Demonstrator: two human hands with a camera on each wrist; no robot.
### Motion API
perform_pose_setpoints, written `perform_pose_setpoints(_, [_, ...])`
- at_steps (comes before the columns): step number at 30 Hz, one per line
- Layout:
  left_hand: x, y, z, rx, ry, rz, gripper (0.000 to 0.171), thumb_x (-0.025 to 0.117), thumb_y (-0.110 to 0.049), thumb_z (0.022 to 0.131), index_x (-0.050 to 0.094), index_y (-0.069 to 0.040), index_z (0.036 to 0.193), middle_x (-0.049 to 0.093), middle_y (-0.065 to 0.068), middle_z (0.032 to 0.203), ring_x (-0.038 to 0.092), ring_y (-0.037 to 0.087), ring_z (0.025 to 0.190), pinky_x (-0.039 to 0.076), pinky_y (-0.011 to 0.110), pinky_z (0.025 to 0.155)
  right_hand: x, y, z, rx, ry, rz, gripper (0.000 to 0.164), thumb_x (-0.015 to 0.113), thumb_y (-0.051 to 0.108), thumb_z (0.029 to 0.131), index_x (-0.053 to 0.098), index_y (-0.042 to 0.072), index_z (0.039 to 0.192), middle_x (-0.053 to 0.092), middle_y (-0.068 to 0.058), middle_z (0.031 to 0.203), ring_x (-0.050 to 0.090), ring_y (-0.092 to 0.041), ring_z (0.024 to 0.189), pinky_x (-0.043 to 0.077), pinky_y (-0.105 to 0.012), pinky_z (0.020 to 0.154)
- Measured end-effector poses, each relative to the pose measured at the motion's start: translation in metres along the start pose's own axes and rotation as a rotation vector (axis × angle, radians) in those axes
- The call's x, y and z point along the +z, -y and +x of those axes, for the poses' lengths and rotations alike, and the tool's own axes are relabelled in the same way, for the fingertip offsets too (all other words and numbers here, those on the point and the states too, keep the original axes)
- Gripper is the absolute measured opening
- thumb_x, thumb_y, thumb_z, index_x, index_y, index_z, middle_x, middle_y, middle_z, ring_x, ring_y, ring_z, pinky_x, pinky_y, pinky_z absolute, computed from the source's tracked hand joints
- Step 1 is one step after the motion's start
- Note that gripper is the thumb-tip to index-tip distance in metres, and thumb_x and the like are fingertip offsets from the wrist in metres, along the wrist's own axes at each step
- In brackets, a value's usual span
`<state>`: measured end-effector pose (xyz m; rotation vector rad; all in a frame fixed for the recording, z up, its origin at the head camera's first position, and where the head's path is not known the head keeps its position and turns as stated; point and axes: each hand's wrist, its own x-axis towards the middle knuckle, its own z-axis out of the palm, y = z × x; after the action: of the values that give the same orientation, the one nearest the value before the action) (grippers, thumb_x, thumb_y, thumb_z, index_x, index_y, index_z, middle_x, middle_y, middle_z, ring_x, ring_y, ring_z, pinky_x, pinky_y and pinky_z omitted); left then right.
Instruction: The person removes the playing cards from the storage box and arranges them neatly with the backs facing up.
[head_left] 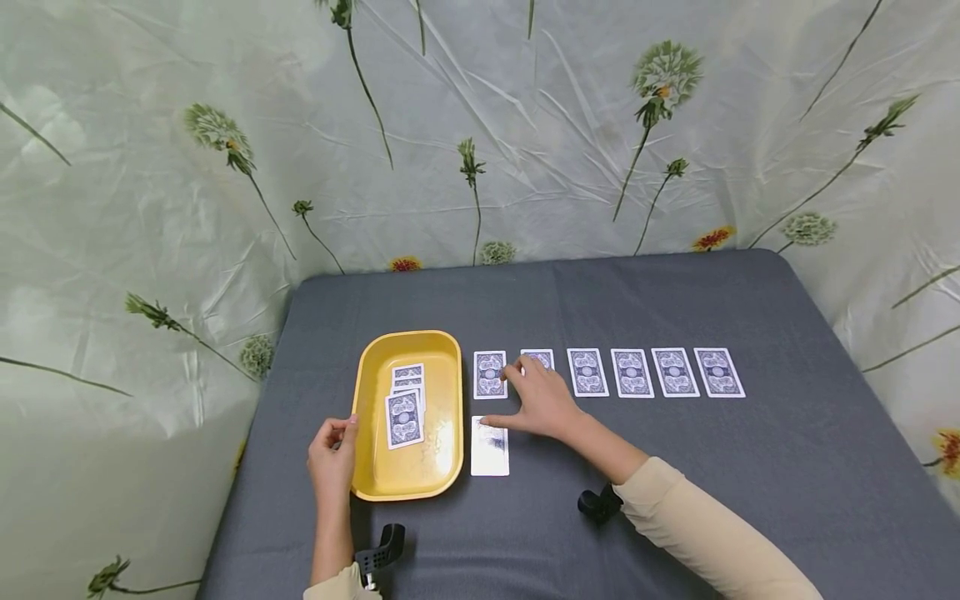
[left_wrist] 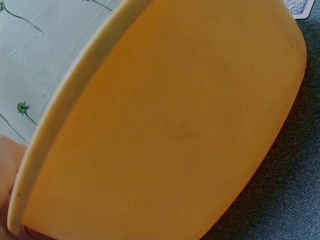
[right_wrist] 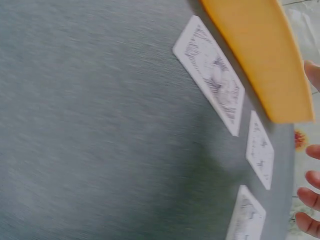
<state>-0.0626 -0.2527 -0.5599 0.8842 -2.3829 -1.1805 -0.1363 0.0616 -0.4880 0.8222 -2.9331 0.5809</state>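
Right of the left grip (head_left: 332, 450), the yellow tray (head_left: 405, 479) is pinched by its rim; beside the spread, empty right grip (head_left: 543, 402), a playing card (head_left: 490, 457) could be skewed by a low sweep.

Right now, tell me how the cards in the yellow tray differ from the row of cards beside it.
The cards in the yellow tray overlap, while the row of cards has gaps between them. The tray cards lie inside the tray; the row lies on gray cloth. At least three show in the tray, six in the row. Both show blue-and-white patterned sides.
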Motion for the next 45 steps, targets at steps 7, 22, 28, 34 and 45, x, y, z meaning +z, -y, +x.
perform_pose_setpoints(7, [-0.018, -0.038, -0.016, -0.039, 0.022, -0.026, 0.034, 0.056, -0.039, 0.090, 0.060, -0.005, 0.086, 0.052, 0.008, 0.080, 0.044, 0.019, 0.072, 0.036, 0.024, 0.056, -0.016, 0.012, 0.023, -0.015, -0.037, -0.024, 0.074, 0.064, 0.073, 0.062, 0.058, 0.017, 0.111, 0.048, -0.003, 0.095, 0.044, -0.017, 0.077, 0.040, -0.032, 0.060])
perform_pose_setpoints(22, [-0.025, -0.047, -0.018, -0.069, 0.046, -0.028, 0.031, 0.057, -0.034, 0.091, 0.060, -0.004, 0.088, 0.052, 0.010, 0.081, 0.044, 0.021, 0.071, 0.035, 0.025, 0.058, -0.012, 0.069, 0.059, -0.087, 0.043, -0.086, 0.078, 0.056, 0.078, 0.066, 0.052, 0.021, 0.119, 0.048, -0.002, 0.106, 0.045, -0.017, 0.089, 0.039, -0.032, 0.067])
perform_pose_setpoints(28, [-0.025, -0.049, -0.018, -0.054, 0.037, -0.048, 0.028, 0.060, -0.031, 0.090, 0.061, -0.004, 0.085, 0.052, 0.008, 0.076, 0.043, 0.019, 0.067, 0.036, 0.028, 0.055, 0.000, 0.094, 0.071, -0.145, 0.066, -0.088, 0.079, 0.056, 0.077, 0.066, 0.053, 0.020, 0.120, 0.048, -0.002, 0.108, 0.045, -0.017, 0.092, 0.039, -0.032, 0.067])
perform_pose_setpoints(34, [-0.026, -0.049, -0.018, -0.025, 0.062, -0.055, 0.028, 0.060, -0.029, 0.089, 0.063, -0.002, 0.086, 0.056, 0.009, 0.078, 0.045, 0.016, 0.069, 0.036, 0.023, 0.059, 0.013, 0.113, 0.077, -0.194, 0.068, -0.100, 0.077, 0.055, 0.079, 0.065, 0.053, 0.021, 0.116, 0.048, -0.001, 0.101, 0.045, -0.014, 0.085, 0.038, -0.029, 0.063])
perform_pose_setpoints(45, [-0.025, -0.048, -0.016, -0.029, 0.061, -0.070, 0.024, 0.061, -0.027, 0.089, 0.063, -0.003, 0.085, 0.051, 0.004, 0.072, 0.045, 0.015, 0.066, 0.036, 0.023, 0.056, 0.042, 0.121, 0.076, -0.168, 0.192, -0.153, 0.085, 0.063, 0.078, 0.057, 0.052, 0.020, 0.118, 0.048, -0.001, 0.105, 0.046, -0.015, 0.094, 0.036, -0.030, 0.068])
